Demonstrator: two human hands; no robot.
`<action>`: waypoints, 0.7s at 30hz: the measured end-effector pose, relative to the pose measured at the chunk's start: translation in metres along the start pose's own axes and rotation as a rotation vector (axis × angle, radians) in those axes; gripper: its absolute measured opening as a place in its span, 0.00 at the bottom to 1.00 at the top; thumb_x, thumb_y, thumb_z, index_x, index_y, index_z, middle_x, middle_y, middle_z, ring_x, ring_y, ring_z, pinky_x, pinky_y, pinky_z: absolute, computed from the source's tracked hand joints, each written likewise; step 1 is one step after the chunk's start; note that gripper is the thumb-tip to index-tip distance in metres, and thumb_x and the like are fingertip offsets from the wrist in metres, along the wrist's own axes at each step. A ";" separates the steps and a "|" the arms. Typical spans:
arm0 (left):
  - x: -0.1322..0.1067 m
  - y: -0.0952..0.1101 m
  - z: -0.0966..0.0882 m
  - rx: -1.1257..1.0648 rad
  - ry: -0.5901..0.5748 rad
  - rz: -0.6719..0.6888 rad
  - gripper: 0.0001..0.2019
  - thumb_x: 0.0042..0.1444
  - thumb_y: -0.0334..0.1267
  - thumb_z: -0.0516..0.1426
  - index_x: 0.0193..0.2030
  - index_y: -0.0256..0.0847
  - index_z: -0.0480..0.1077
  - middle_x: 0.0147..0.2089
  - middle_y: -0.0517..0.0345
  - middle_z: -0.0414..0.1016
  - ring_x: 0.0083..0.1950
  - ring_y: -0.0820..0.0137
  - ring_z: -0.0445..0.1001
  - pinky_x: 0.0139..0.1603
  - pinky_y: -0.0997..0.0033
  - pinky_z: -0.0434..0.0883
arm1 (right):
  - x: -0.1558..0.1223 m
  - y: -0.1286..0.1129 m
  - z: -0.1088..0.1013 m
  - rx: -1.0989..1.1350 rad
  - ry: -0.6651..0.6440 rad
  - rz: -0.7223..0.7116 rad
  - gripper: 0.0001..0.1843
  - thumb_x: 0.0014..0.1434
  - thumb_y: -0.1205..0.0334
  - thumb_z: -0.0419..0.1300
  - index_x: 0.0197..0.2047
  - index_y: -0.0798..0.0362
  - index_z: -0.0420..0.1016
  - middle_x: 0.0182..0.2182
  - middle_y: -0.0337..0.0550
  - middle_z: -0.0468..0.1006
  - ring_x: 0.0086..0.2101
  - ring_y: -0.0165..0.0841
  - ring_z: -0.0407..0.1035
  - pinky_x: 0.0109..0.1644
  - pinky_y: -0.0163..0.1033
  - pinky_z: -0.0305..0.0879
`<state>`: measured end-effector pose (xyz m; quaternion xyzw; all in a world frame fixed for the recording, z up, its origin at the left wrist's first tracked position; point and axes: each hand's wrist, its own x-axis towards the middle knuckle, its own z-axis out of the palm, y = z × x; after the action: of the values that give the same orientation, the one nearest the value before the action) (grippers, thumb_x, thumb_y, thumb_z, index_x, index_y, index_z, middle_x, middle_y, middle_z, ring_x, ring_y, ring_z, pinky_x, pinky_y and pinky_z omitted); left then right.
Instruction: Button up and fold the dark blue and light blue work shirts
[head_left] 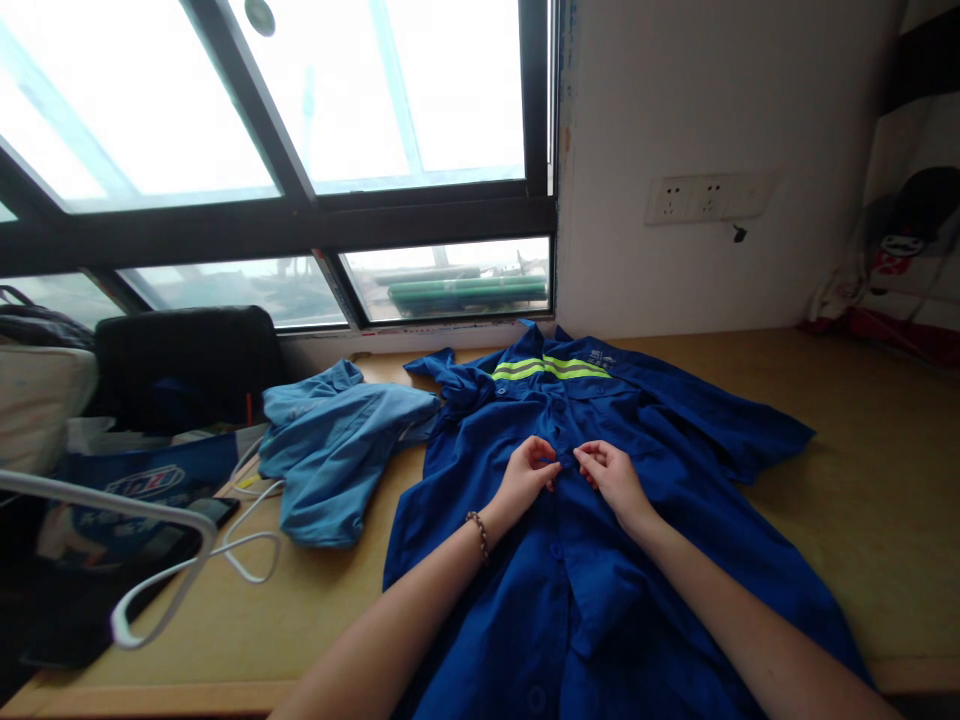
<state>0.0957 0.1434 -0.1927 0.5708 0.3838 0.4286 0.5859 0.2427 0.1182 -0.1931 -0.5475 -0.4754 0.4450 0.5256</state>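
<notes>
A dark blue work shirt point(480, 600) with a yellow-green and grey reflective strip point(517, 369) across the chest lies front up, its collar toward the window. Both hands meet at its front opening, around a blue button point(566, 462). My left hand point(531, 468), with a braided bracelet on the wrist, pinches the shirt's front edge beside this button. Thumb and fingers of my right hand point(609, 475) are pinched together on the cloth just right of it. Lower down the front, more buttons show, one of them a button point(556, 551) below the hands.
A crumpled light blue garment point(337, 450) lies left of the shirt on the wooden table point(315, 620). White cable point(259, 578) loops over the table's left side, near a dark phone point(217, 508). Bags point(150, 470) stand beyond that edge. Wall sockets point(709, 198) are behind.
</notes>
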 end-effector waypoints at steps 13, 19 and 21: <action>0.029 -0.015 -0.015 0.828 -0.033 0.388 0.20 0.51 0.25 0.47 0.50 0.40 0.63 0.49 0.49 0.68 0.52 0.65 0.65 0.54 0.64 0.61 | 0.036 0.028 -0.003 -0.778 0.028 -0.479 0.10 0.54 0.70 0.47 0.34 0.55 0.68 0.33 0.45 0.71 0.37 0.35 0.63 0.44 0.39 0.59; 0.068 -0.012 -0.028 0.942 -0.046 0.365 0.18 0.53 0.29 0.48 0.52 0.40 0.63 0.52 0.50 0.67 0.53 0.65 0.64 0.56 0.65 0.59 | 0.089 0.020 -0.012 -0.893 -0.045 -0.500 0.10 0.53 0.72 0.49 0.34 0.55 0.70 0.33 0.44 0.71 0.37 0.32 0.64 0.45 0.36 0.58; 0.077 -0.012 -0.031 0.923 -0.031 0.376 0.17 0.53 0.29 0.49 0.50 0.40 0.65 0.52 0.51 0.67 0.53 0.65 0.64 0.56 0.65 0.58 | 0.099 0.015 -0.012 -0.906 -0.023 -0.489 0.09 0.53 0.72 0.49 0.33 0.56 0.70 0.32 0.45 0.72 0.37 0.33 0.64 0.45 0.37 0.58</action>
<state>0.0933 0.2265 -0.2030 0.8361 0.4153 0.3036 0.1902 0.2701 0.2139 -0.2060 -0.5881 -0.7403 0.0644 0.3192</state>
